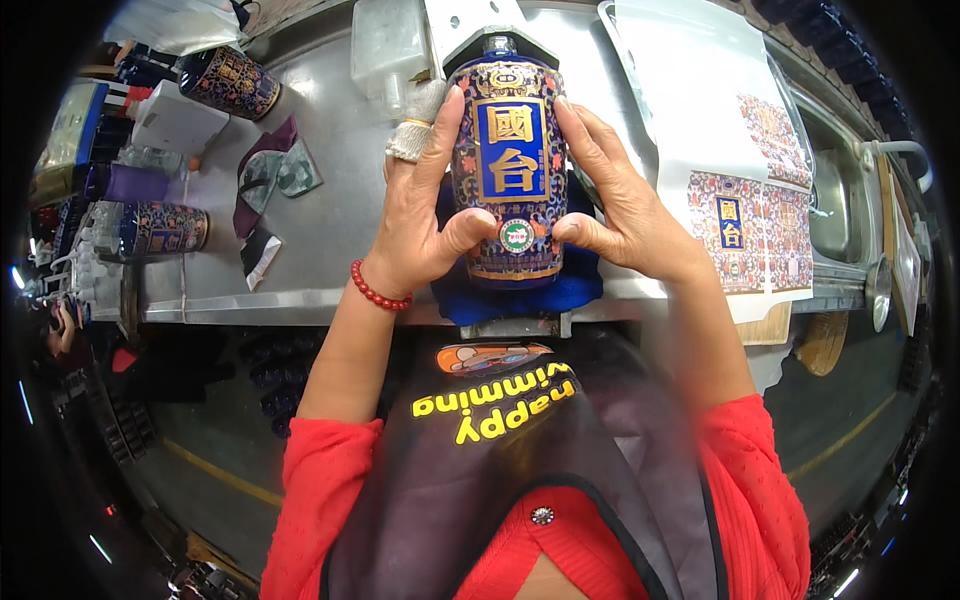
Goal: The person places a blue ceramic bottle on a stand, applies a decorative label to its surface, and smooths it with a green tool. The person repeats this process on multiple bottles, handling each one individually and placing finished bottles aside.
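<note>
Table (340, 230): shiny grey metal, its front edge bending across the view.
Basin (830, 225): metal, at the table's right, a pale curved pipe (900, 148) beside it.
Floor (215, 420): dark grey-green, a yellow line (222, 472) showing on either side.
Light (100, 548): thin white strips near the dark rim.

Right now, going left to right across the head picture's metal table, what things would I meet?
Lower-left patterned bottle, cloth-like scraps, left hand, held blue bottle, right hand, patterned sheet, metal sink.
</note>
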Available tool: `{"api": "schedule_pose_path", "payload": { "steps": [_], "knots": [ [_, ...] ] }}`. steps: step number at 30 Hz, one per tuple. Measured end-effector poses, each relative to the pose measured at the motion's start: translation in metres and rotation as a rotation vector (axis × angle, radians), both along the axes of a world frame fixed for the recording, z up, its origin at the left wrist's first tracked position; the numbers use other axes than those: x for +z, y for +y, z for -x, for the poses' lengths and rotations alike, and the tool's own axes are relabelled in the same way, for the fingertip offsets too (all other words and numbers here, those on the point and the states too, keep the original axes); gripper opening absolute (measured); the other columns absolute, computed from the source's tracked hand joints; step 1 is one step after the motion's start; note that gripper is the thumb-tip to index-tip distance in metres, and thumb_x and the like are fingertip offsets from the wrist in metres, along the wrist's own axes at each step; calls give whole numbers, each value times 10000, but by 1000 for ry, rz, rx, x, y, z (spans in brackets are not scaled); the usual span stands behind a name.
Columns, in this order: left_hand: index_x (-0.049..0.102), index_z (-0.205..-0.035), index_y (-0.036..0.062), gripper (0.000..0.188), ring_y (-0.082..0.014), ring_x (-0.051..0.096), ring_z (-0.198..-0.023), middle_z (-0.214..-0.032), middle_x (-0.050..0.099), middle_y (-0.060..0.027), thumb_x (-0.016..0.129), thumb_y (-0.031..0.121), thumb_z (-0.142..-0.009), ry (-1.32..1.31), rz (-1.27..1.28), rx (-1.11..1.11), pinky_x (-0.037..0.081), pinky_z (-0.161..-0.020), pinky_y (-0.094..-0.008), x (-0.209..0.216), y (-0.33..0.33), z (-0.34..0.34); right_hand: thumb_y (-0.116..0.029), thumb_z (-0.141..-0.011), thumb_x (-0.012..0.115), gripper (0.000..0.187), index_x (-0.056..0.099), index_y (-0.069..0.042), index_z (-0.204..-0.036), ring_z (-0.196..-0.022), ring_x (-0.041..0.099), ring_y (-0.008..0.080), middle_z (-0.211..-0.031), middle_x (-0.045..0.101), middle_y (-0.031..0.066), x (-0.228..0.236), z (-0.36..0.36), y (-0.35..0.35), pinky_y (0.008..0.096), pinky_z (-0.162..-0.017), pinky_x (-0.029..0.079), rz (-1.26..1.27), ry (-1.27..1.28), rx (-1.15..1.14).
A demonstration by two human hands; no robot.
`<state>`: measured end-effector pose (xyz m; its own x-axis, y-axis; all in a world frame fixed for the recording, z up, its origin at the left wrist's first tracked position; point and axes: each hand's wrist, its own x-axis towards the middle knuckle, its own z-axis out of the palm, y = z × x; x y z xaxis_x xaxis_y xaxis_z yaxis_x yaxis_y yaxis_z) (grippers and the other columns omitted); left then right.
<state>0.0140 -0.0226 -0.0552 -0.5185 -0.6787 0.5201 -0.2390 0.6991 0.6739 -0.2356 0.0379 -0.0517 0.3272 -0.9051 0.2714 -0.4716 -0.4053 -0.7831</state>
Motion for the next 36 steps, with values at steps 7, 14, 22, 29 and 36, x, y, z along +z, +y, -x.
{"api": "schedule_pose_path", "payload": {
  "steps": [7,14,22,29,36],
  "knots": [
    [331,-1550,-1,1020,-385,368,-1421,-1527,402,-248,557,733,-878,5,-7,-19,237,-1180,-454,0,3,0,-629,-779,746,1105,231,-100,-1601,-1491,262,366,-1592,265,217,2,3,1,457,-1202,257,-6,15,20],
    [321,-1550,-12,1056,-398,373,-1413,-1521,408,-262,544,759,-864,3,5,-63,235,-1174,-462,0,1,-7,-653,-723,775,1180,222,-92,-1602,-1485,258,387,-1591,250,234,7,7,1,457,-1207,243,-49,-19,37],
    [311,-1552,-15,1087,-388,444,-1264,-1492,426,-253,535,777,-843,-129,104,-47,268,-1096,-483,5,-3,-14,-694,-687,770,1250,184,-81,-1605,-1493,222,439,-1595,201,276,12,8,3,482,-1198,260,-90,60,56],
    [305,-1554,-12,1088,-383,384,-1390,-1495,430,-241,525,785,-847,-184,70,-15,191,-1158,-492,11,-6,-11,-566,-768,790,1121,197,-114,-1606,-1456,285,453,-1576,241,275,12,5,-5,477,-1181,301,12,30,53],
    [260,-1569,-8,1124,-369,350,-1414,-1519,387,-240,541,792,-831,-204,44,-27,153,-1168,-506,14,-8,-12,-538,-747,816,1188,131,-96,-1611,-1462,290,427,-1584,266,244,12,5,-9,463,-1188,299,0,-36,55]
  ]
}}
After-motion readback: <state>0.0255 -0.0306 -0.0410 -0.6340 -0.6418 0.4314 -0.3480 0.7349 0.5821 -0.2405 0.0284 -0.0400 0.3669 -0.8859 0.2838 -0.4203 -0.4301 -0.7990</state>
